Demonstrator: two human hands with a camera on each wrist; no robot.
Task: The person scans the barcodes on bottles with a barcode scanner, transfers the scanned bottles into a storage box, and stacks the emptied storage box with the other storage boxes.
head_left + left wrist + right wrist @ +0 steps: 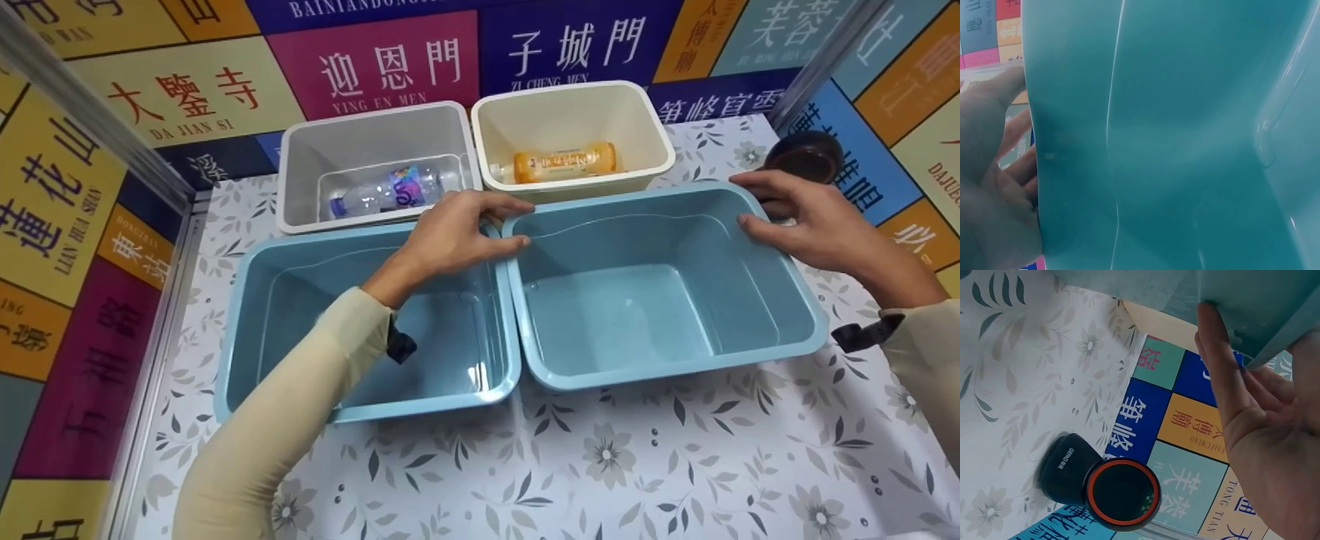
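Observation:
Two light-blue plastic bins stand side by side on the table. My left hand (457, 232) holds the back left corner of the right blue bin (630, 375), thumb and fingers at its rim, my forearm crossing over the left blue bin (255, 315). At the back right corner, my right hand (814, 214) grips the same bin, thumb over the rim. The right wrist view shows a finger (1216, 343) against the bin's outer wall. Smooth blue wall (1157, 129) fills most of the left wrist view, the left hand (994, 169) at its edge. Inside, both blue bins are bare.
Behind stand a grey bin (300, 172) with a clear plastic bottle (382, 191) and a cream bin (652, 142) with an orange-labelled bottle (566, 161). A black object with an orange-ringed round face (1123, 495) sits at the back right. Printed panels (390, 67) enclose the table.

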